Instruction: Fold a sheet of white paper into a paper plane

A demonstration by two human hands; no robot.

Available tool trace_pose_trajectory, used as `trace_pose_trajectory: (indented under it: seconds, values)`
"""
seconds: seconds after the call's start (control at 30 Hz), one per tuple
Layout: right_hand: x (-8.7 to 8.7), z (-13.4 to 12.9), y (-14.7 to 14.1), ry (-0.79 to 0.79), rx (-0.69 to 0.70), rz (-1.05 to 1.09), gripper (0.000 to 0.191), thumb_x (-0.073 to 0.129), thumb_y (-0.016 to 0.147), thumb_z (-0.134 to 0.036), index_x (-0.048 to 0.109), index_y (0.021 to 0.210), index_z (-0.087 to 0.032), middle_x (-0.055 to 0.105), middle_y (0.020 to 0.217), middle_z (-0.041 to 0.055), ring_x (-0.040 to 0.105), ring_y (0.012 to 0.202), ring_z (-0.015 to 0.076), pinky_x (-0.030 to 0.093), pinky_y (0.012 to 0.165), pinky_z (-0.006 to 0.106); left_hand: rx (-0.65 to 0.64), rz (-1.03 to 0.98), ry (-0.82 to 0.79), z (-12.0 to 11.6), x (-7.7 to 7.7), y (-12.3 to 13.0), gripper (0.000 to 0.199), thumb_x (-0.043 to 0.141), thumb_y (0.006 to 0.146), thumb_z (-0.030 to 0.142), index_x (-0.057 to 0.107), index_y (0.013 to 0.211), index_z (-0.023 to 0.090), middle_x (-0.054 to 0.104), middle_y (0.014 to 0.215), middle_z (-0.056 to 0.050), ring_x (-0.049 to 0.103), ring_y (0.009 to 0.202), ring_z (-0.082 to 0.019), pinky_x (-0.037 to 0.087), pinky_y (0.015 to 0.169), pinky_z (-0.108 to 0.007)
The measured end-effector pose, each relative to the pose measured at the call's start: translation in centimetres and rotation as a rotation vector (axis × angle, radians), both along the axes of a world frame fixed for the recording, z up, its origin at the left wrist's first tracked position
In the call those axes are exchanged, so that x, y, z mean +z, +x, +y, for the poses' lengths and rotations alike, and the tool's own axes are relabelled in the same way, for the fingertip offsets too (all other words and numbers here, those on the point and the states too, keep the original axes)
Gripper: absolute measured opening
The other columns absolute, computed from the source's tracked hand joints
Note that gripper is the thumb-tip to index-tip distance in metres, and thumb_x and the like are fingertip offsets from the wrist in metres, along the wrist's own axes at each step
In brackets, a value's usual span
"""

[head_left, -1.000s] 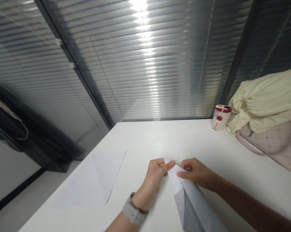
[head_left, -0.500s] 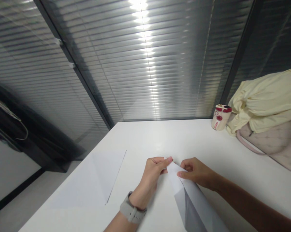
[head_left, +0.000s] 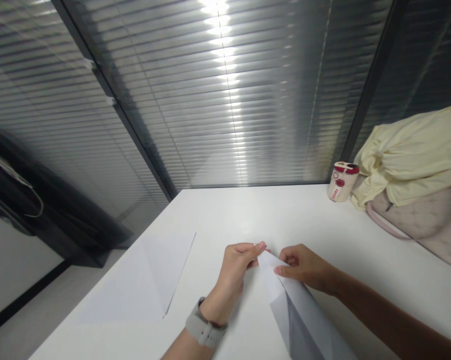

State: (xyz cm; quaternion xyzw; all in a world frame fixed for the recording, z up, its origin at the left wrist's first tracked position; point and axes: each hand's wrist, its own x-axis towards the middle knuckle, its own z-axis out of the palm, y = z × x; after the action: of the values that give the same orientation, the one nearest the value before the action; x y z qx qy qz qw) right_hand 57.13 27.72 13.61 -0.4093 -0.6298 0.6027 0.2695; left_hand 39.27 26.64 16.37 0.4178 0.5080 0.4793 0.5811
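Head view: the left hand pinches the far tip of the folded paper between thumb and fingers. The right hand pinches its right edge, thumb on top. The folded paper lies at the near side of the white table, right of a creased sheet. A cup stands far right, beside a bag.

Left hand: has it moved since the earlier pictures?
Yes, slightly: the left hand has shifted left, nearer the flat white paper lying on the table.
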Motion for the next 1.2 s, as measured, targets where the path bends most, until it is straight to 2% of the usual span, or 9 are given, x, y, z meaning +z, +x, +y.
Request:
trace_pose_trajectory:
  seconds: [0.27, 0.6, 0.8, 0.93, 1.1, 1.2]
  values:
    - [0.18, -0.04, 0.09, 0.003, -0.005, -0.012, 0.035, 0.069, 0.067, -0.046, 0.051, 0.063, -0.016, 0.046, 0.053, -0.0044, 0.038, 0.05, 0.0089, 0.023, 0.046, 0.022, 0.025, -0.026, -0.012, 0.06, 0.08, -0.03, 0.031, 0.083, 0.057, 0.044, 0.077, 0.066, 0.014, 0.073, 0.071, -0.01, 0.062, 0.071, -0.019, 0.045, 0.062, -0.024]
    - [0.85, -0.1, 0.0, -0.021, 0.003, -0.004, 0.038, 0.069, 0.066, -0.048, 0.048, 0.06, -0.017, 0.042, 0.051, -0.0058, 0.035, 0.048, 0.0081, 0.021, 0.045, 0.022, 0.022, -0.024, 0.015, -0.06, 0.2, -0.05, 0.035, 0.079, 0.061, 0.048, 0.076, 0.063, 0.014, 0.072, 0.071, -0.01, 0.061, 0.071, -0.019, 0.044, 0.062, -0.024]
    - [0.49, -0.01, 0.06, -0.05, 0.005, 0.012, 0.04, 0.071, 0.064, -0.049, 0.047, 0.06, -0.018, 0.041, 0.05, -0.0064, 0.034, 0.047, 0.0076, 0.02, 0.044, 0.022, 0.017, -0.047, 0.012, 0.02, 0.02, 0.09, 0.041, 0.075, 0.064, 0.054, 0.075, 0.062, 0.013, 0.07, 0.063, -0.008, 0.061, 0.063, -0.017, 0.045, 0.061, -0.024]
    - [0.07, 0.12, 0.13, -0.061, 0.006, 0.023, 0.039, 0.071, 0.064, -0.048, 0.048, 0.06, -0.017, 0.041, 0.05, -0.0065, 0.033, 0.047, 0.0074, 0.019, 0.044, 0.022, -0.009, -0.035, -0.007, 0.09, 0.0, 0.15, 0.046, 0.073, 0.065, 0.057, 0.076, 0.069, 0.012, 0.07, 0.066, -0.008, 0.059, 0.058, -0.016, 0.045, 0.059, -0.025]
    - [0.2, 0.11, 0.1, -0.062, 0.002, 0.005, 0.038, 0.071, 0.065, -0.045, 0.046, 0.059, -0.018, 0.04, 0.05, -0.0068, 0.033, 0.047, 0.0072, 0.019, 0.044, 0.022, 0.008, 0.013, 0.036, 0.03, 0.09, 0.29, 0.035, 0.086, 0.051, 0.043, 0.065, 0.045, 0.015, 0.055, 0.047, 0.001, 0.047, 0.048, -0.01, 0.038, 0.05, -0.021]
    - [0.37, 0.02, 0.02, -0.065, 0.001, 0.01, 0.035, 0.07, 0.066, -0.043, 0.046, 0.061, -0.017, 0.042, 0.051, -0.0064, 0.034, 0.048, 0.0073, 0.02, 0.045, 0.022, 0.012, 0.007, 0.039, -0.03, 0.2, 0.31, 0.039, 0.084, 0.054, 0.043, 0.059, 0.04, 0.016, 0.05, 0.045, 0.002, 0.043, 0.046, -0.009, 0.036, 0.048, -0.021]
